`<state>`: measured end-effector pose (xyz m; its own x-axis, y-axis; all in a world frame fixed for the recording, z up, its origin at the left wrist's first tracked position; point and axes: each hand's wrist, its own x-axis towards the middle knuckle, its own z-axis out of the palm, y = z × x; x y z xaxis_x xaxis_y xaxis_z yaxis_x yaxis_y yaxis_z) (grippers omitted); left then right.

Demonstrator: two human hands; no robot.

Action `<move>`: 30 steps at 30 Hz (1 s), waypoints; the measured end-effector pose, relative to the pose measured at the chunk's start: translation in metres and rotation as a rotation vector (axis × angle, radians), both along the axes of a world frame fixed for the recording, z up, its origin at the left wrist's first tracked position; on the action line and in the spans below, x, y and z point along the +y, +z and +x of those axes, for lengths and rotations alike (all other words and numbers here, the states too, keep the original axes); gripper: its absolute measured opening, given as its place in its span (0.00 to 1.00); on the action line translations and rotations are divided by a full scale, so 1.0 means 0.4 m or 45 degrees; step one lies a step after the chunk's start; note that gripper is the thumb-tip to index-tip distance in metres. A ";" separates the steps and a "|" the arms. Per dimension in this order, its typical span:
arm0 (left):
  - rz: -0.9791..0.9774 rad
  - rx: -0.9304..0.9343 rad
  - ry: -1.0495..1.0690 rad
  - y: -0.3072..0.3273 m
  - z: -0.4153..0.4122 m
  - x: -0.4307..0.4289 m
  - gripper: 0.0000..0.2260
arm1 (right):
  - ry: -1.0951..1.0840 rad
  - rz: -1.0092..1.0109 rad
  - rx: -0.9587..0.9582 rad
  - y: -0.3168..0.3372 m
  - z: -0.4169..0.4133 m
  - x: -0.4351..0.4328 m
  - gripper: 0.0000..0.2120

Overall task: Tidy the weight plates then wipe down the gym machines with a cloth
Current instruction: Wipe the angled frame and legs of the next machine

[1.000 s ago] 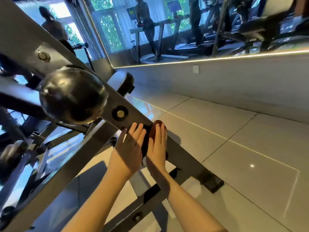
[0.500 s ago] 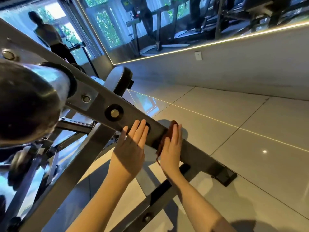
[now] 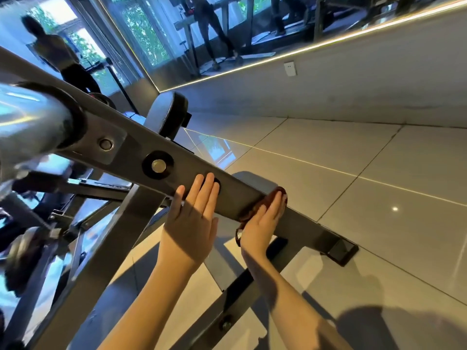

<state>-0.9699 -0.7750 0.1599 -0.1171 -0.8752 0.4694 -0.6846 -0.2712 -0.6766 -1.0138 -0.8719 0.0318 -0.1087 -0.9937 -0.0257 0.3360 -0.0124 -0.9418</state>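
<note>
Cloth (image 3: 254, 208), reddish brown, lies bunched against the sloping grey beam (image 3: 235, 195) of the gym machine, low on the beam and well short of the black foot (image 3: 341, 251) that rests on the floor (image 3: 366, 198). My right hand (image 3: 260, 228) presses it there with straight fingers laid flat, and a scrap of the fabric shows below the heel of the palm. My left hand (image 3: 192, 223) sits just up the beam, apart from the cloth, also flat and spread with nothing in it. Its fingertips cover part of a round black cap (I cannot tell what the cap hides). Further up the same beam is a bright bolt (image 3: 158, 165) in a black washer, and above that a thick chrome sleeve (image 3: 30, 122), blurred and close to the camera. Behind the beam stands a dark padded roller (image 3: 166, 114). A second grey bar (image 3: 237, 294) crosses beneath my right forearm. On the far wall a white socket (image 3: 289, 68) sits under a mirror (image 3: 227, 34), which shows people on treadmills.
</note>
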 end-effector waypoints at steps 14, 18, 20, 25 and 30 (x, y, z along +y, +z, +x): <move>-0.085 -0.126 -0.180 -0.024 -0.004 -0.025 0.24 | 0.086 -0.227 0.073 0.005 -0.016 0.019 0.27; -0.013 -0.217 -0.216 -0.030 0.007 -0.040 0.24 | 0.175 -0.615 0.255 -0.021 -0.039 0.014 0.26; 0.001 -0.245 -0.212 -0.030 0.022 -0.044 0.23 | 0.090 -0.319 0.078 -0.048 -0.050 -0.012 0.26; -0.058 -0.257 -0.258 -0.048 0.043 -0.054 0.20 | 0.043 -0.007 0.000 -0.053 -0.025 -0.012 0.27; -0.132 -0.217 -0.302 -0.058 0.046 -0.062 0.18 | 0.190 -0.511 0.253 -0.025 -0.034 0.048 0.28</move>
<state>-0.9513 -0.8000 0.1366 -0.3967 -0.7627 0.5108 -0.6163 -0.1912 -0.7640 -1.0273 -0.8527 0.0219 0.0718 -0.9262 0.3702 0.1750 -0.3537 -0.9188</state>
